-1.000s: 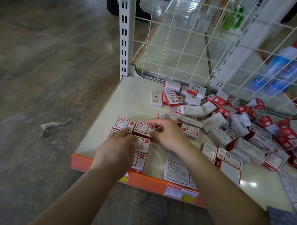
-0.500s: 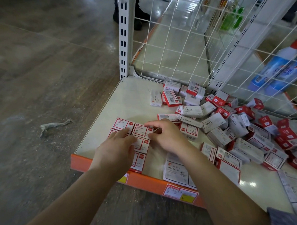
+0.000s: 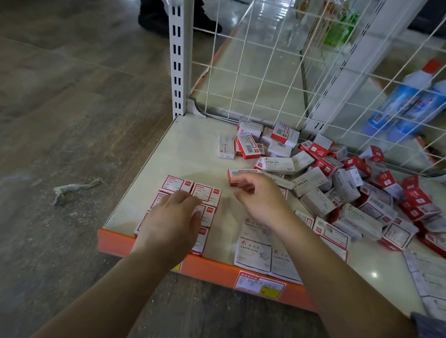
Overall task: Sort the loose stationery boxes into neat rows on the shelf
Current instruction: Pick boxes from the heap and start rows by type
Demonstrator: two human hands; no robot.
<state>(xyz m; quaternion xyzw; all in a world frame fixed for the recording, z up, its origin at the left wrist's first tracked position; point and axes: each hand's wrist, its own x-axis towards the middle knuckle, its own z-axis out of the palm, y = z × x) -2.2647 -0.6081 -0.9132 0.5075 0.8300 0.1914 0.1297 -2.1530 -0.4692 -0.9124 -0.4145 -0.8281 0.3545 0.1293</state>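
Left hand [image 3: 171, 219] lies palm down on the flat rows of red-and-white paper-clip boxes [image 3: 207, 193] at the near left corner of the shelf [image 3: 180, 155], fingers relaxed and resting on the box tops. Right hand [image 3: 259, 200] hovers just right of those rows, fingers loosely curled, holding nothing; its fingertips are near a red-edged box [image 3: 236, 174] at the pile's near edge, contact not clear.

Sorted rows: two columns of flat boxes running from the orange front lip [image 3: 211, 269] toward the back, partly hidden under the left hand. Count not readable.

Loose pile [image 3: 345, 186]: many white and red boxes, several marked STAPLES, heaped in disorder across the middle and right of the shelf, up against the white wire mesh back [image 3: 263, 65]. One STAPLES box [image 3: 226, 149] stands apart at the pile's left edge.

Two larger white PAPER CLIPS boxes [image 3: 256, 251] lie flat side by side at the front lip, below the right wrist. A price label [image 3: 259, 286] sits on the lip just under them. Printed sheet [image 3: 436, 282] at far right front.

Beyond the mesh: blue bottles [image 3: 413, 99]. Floor, left: a crumpled wrapper [image 3: 74, 188].
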